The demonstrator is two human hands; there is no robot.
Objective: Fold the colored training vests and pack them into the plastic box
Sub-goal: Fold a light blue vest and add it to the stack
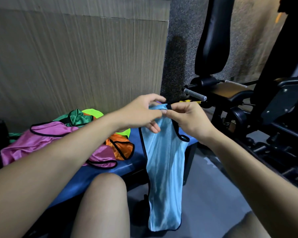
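Note:
A light blue vest with black trim hangs lengthwise in front of me, its lower end near the floor. My left hand and my right hand meet at its top and both pinch the shoulder straps there. On the blue bench to the left lies a heap of other vests: a pink vest, an orange vest, a dark green vest and a neon yellow-green vest. No plastic box is in view.
A wood-grain wall panel stands behind the bench. Black gym machinery with pads and a handle fills the right side. Grey floor lies between the bench and the machine. My bare knee is at the bench's front.

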